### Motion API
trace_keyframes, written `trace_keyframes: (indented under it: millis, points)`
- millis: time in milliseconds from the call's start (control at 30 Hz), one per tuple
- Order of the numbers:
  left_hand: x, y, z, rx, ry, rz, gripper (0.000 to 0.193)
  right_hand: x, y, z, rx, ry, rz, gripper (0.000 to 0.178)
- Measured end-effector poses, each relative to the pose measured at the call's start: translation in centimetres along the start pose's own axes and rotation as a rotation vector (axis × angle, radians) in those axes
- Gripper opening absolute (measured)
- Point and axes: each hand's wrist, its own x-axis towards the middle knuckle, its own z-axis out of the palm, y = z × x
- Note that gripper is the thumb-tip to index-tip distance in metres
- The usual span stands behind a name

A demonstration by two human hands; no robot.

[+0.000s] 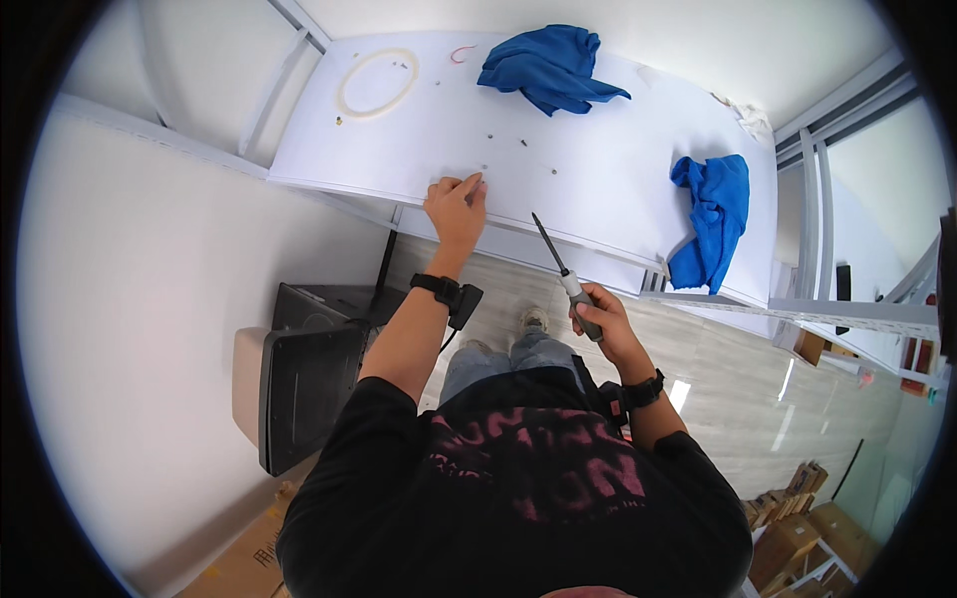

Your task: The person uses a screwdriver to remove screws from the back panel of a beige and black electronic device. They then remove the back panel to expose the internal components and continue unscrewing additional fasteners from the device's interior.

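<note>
A: Right hand point(610, 327)?

B: Closed round the grey handle of a screwdriver point(570, 283). Held out before the body at the desk's point(608, 189) near side; dark shaft slants up and leftward, tip seen against the white top close to the front edge. Contact there: cannot tell.

A: Left hand point(459, 212)?

B: At the front edge, left of the screwdriver. Fingers curled, tips drawn close together. Whether anything is pinched between them, cannot tell. A tiny light piece point(484, 166) lies just beyond the fingertips.

A: Other small stuff?

B: Scattered, mid-desk: a dark screw point(523, 142), a small round bit point(489, 136) to its left, another small piece point(554, 171) nearer the front, on the right. All too small for detail.

A: Far left?

B: A cream ring point(342, 100) lying flat, tiny bits inside it. Red wire point(456, 55), curved, to its right.

A: Cloth?

B: Two, both crumpled. One blue cloth point(550, 65) at the back; a second blue cloth point(712, 219) at the right end, hanging slightly over the front edge.
</note>
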Motion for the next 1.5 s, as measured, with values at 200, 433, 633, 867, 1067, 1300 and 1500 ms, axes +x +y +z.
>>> trace_keyframes:
  millis: [200, 433, 633, 867, 1067, 1300, 1500]
  points:
    - [-0.1, -1.4, -2.5, -0.313, -0.157, -0.114, 0.019, 2.7, -1.5, 2.8, -0.058, -0.125, 0.003, 0.023]
    - [-6.4, -4.6, -15.6, -0.710, -0.246, -0.616, 0.016, 7.5, -1.1, 10.9, -0.093, -0.327, 0.132, 0.022]
    - [-14.9, -4.7, -31.1, -0.425, 0.151, -0.656, 0.014, 10.4, 3.5, 19.9, -0.275, -0.715, 0.306, 0.025]
    - [-26.2, -3.8, -43.5, 0.228, 0.625, -0.751, 0.014, 9.5, 9.5, 31.0, -0.429, -0.919, 0.289, 0.009]
    - [-29.4, -7.6, -47.4, 0.412, 0.600, -0.856, 0.025, 6.5, 12.0, 37.5, -0.645, -0.935, 0.175, 0.023]
    - [-30.3, -10.6, -49.2, 0.354, 0.518, -0.760, 0.016, 2.7, 16.0, 42.2, -0.937, -0.944, -0.103, 0.028]
    - [-32.2, -12.4, -50.0, 0.215, 0.500, -0.624, 0.012, 0.4, 17.7, 45.4, -1.194, -0.871, -0.406, 0.034]
